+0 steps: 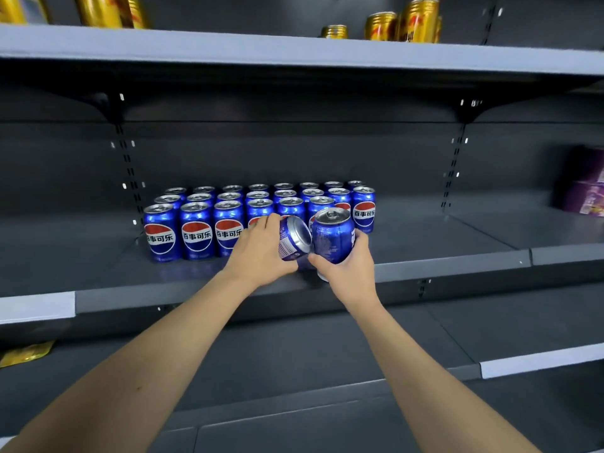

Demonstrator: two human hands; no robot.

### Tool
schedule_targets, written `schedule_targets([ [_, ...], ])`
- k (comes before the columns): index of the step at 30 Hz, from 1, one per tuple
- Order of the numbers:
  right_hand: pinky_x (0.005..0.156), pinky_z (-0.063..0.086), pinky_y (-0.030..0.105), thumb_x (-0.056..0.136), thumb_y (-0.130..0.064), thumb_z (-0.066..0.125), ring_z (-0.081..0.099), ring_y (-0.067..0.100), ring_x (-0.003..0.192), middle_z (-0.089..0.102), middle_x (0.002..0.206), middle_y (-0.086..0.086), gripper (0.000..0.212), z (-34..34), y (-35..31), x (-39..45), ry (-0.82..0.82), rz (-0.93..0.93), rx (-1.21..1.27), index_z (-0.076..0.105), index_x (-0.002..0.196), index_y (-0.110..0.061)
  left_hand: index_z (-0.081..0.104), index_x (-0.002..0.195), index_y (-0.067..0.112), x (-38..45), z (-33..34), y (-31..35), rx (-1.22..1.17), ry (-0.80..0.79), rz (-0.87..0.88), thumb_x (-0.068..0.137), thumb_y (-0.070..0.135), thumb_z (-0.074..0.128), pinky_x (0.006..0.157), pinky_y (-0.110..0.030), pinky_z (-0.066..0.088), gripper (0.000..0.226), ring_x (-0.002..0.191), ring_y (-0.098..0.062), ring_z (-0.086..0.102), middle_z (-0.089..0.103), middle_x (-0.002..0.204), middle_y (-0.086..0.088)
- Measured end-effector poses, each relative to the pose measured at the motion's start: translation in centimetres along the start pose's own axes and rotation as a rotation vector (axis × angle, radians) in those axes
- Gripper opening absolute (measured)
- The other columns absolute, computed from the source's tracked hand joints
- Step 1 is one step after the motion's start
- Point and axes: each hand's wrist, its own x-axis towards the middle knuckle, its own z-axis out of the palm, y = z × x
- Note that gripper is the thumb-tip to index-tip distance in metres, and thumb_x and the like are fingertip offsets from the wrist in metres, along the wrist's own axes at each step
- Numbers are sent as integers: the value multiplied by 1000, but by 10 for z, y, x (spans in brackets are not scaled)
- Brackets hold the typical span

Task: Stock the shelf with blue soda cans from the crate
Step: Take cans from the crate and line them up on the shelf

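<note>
Several blue soda cans [197,230] stand in three rows on the dark grey middle shelf [441,256]. My left hand [261,253] grips one blue can [294,238] tipped on its side, its silver end facing right. My right hand [351,266] holds a second blue can [333,235] nearly upright, just in front of the front row's right part. The two held cans touch each other above the shelf's front. The crate is out of view.
Gold cans [420,21] stand on the shelf above. A purple package [585,188] sits at the far right of the middle shelf, with bare shelf between it and the cans. A yellow packet [26,353] lies on the lower shelf at left.
</note>
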Motion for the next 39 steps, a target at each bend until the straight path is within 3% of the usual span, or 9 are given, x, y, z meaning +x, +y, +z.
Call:
schedule_targets([
  [8, 85, 47, 23, 66, -23, 84, 57, 11, 102, 58, 115, -6, 71, -23, 27, 73, -26, -8, -5, 44, 124, -16, 37, 130, 10, 53, 29, 25, 184, -72, -67, 72, 39, 72, 93, -32, 38, 73, 114, -26, 49, 49, 126, -7],
  [15, 49, 37, -1, 72, -12, 81, 52, -4, 77, 52, 99, -9, 64, -39, 48, 109, -100, 33, 12, 40, 121, -14, 43, 121, 13, 70, 51, 33, 276, -234, -99, 68, 40, 71, 82, -32, 43, 66, 106, -26, 54, 53, 120, -6],
  [19, 49, 37, -1, 71, -13, 82, 56, 11, 89, 54, 107, -1, 68, -40, 65, 113, -108, 59, 1, 39, 122, -10, 44, 119, 14, 71, 60, 32, 291, -280, -115, 66, 39, 72, 75, -30, 43, 65, 103, -24, 54, 52, 118, -5],
  [23, 46, 38, 1, 70, -12, 83, 52, 12, 87, 53, 111, 3, 67, -40, 75, 116, -144, 85, -11, 38, 121, -8, 40, 129, 14, 72, 65, 29, 314, -291, -134, 65, 42, 73, 82, -32, 48, 77, 107, -24, 53, 50, 123, -4],
  [26, 50, 40, 2, 68, -15, 85, 52, 13, 91, 53, 114, 4, 70, -36, 79, 122, -130, 71, -21, 37, 120, -8, 40, 128, 14, 72, 65, 29, 323, -283, -137, 65, 42, 72, 83, -32, 47, 75, 107, -23, 53, 50, 120, -4],
  [28, 66, 45, 6, 65, -21, 87, 52, 14, 98, 51, 117, 3, 78, -32, 82, 126, -103, 76, -22, 36, 122, -7, 42, 124, 14, 71, 67, 29, 336, -277, -132, 66, 42, 72, 83, -32, 46, 71, 105, -23, 53, 51, 118, -4],
  [32, 96, 48, 35, 52, -35, 91, 52, 18, 112, 44, 125, 3, 100, -26, 88, 131, -212, 96, -48, 29, 127, -12, 41, 127, 14, 71, 71, 31, 349, -265, -140, 67, 42, 73, 89, -33, 44, 74, 109, -24, 51, 50, 121, -5],
  [36, 91, 44, 27, 63, -2, 81, 49, 17, 113, 37, 125, 4, 84, -32, 90, 134, -276, 100, -76, 27, 127, -11, 38, 130, 14, 67, 77, 33, 379, -250, -139, 70, 43, 72, 95, -33, 39, 75, 115, -24, 48, 49, 126, -5],
  [39, 86, 43, 25, 68, 6, 76, 50, 15, 109, 44, 121, 2, 74, -39, 87, 135, -329, 119, -45, 27, 117, -19, 36, 132, 14, 66, 78, 32, 386, -248, -151, 71, 43, 71, 97, -33, 37, 76, 116, -24, 47, 47, 128, -5],
])
